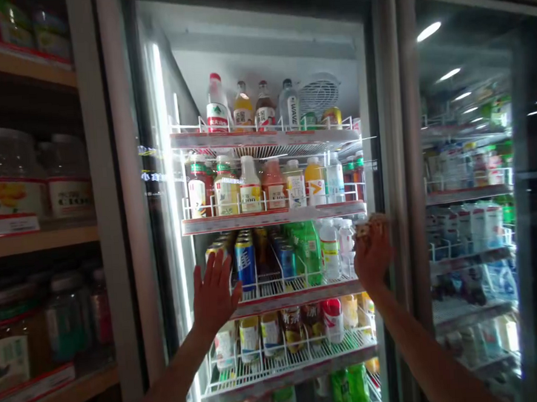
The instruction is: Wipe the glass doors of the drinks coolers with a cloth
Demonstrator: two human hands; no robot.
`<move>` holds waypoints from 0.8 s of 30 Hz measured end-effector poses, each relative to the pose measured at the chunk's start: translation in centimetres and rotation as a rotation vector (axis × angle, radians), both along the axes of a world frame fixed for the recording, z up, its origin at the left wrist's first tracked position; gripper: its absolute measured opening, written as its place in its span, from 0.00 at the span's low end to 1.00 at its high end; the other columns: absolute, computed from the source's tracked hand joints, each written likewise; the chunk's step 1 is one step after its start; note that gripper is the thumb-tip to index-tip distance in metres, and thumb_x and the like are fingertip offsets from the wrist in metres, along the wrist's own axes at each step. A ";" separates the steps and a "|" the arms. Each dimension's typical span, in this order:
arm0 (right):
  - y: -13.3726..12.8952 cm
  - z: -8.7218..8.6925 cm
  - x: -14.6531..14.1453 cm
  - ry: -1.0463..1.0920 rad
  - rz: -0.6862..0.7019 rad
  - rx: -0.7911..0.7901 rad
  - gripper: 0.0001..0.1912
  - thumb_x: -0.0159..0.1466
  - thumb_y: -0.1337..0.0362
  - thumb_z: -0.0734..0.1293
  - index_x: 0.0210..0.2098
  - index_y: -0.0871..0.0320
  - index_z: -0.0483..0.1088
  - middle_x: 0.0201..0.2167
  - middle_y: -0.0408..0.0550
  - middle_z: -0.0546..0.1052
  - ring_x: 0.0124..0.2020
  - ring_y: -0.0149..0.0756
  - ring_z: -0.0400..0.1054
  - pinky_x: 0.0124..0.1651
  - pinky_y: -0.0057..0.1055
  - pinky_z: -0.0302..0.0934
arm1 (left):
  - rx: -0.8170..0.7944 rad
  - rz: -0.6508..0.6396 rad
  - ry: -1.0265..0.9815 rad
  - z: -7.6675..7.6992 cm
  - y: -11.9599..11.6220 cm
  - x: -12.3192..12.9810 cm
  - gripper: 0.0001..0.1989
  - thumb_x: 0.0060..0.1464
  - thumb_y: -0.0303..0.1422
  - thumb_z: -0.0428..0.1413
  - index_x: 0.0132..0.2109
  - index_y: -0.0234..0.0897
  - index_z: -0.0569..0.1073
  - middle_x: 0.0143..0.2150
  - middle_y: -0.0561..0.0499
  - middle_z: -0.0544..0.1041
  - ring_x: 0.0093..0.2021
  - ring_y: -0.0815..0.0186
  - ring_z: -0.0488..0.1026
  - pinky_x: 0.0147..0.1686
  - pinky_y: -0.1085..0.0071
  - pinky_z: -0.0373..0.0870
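Observation:
A tall glass fridge door (268, 49) stands in front of me, closed, with faint reflections on the pane. My left hand (214, 292) is raised at its left side, palm toward the glass and fingers outstretched, with nothing in it. At the right edge of the pane, my right hand (373, 260) is closed around a crumpled, mottled cloth (372, 226). The cloth appears pressed to the glass; its far side is hidden by my fingers.
Behind the glass, wire shelves (265, 139) hold bottles and cans, including a blue can (245, 260) and green bottles (309, 253). Wooden shelves (38, 239) with jars stand at left. Another glass-fronted fridge (468, 198) is at right, past the metal frame (412, 156).

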State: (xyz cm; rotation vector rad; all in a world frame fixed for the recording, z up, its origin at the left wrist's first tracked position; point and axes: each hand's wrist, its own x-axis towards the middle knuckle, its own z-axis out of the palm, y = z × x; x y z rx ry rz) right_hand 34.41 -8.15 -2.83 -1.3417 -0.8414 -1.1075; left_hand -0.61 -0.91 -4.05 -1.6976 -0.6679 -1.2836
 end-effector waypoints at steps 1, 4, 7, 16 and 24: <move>0.1 0.0 -0.1 0.027 0.005 0.015 0.28 0.65 0.61 0.53 0.63 0.61 0.49 0.61 0.67 0.58 0.63 0.54 0.52 0.54 0.57 0.51 | 0.001 0.001 -0.001 0.0 0.0 0.0 0.36 0.57 0.37 0.49 0.67 0.35 0.41 0.68 0.41 0.48 0.68 0.55 0.44 0.64 0.51 0.40; 0.3 -1.7 -3.7 -0.185 0.101 -0.062 0.27 0.65 0.63 0.55 0.63 0.55 0.50 0.62 0.59 0.57 0.65 0.48 0.47 0.59 0.54 0.45 | -0.010 -0.014 -0.005 0.0 0.1 0.0 0.36 0.57 0.37 0.49 0.67 0.36 0.41 0.68 0.41 0.48 0.68 0.55 0.43 0.64 0.51 0.39; -0.1 -4.1 -6.3 -0.546 0.209 -0.229 0.25 0.63 0.64 0.57 0.60 0.48 0.56 0.62 0.51 0.59 0.65 0.42 0.47 0.64 0.50 0.38 | -0.013 -0.013 -0.004 0.0 0.1 0.0 0.36 0.57 0.37 0.49 0.67 0.37 0.41 0.68 0.42 0.47 0.68 0.56 0.43 0.64 0.52 0.39; 1.4 4.4 -0.1 0.062 0.123 0.163 0.28 0.65 0.60 0.54 0.63 0.61 0.50 0.60 0.66 0.60 0.62 0.52 0.53 0.57 0.60 0.46 | 0.017 0.025 0.005 0.1 0.1 0.0 0.35 0.57 0.36 0.48 0.67 0.36 0.41 0.68 0.42 0.45 0.68 0.57 0.41 0.65 0.53 0.38; 2.2 5.9 -9.6 -0.651 0.207 -0.112 0.23 0.65 0.62 0.55 0.60 0.50 0.55 0.60 0.48 0.64 0.64 0.37 0.50 0.65 0.48 0.32 | 0.053 0.055 0.049 0.9 -0.4 -1.0 0.35 0.57 0.35 0.49 0.67 0.36 0.42 0.66 0.41 0.53 0.68 0.57 0.45 0.64 0.54 0.43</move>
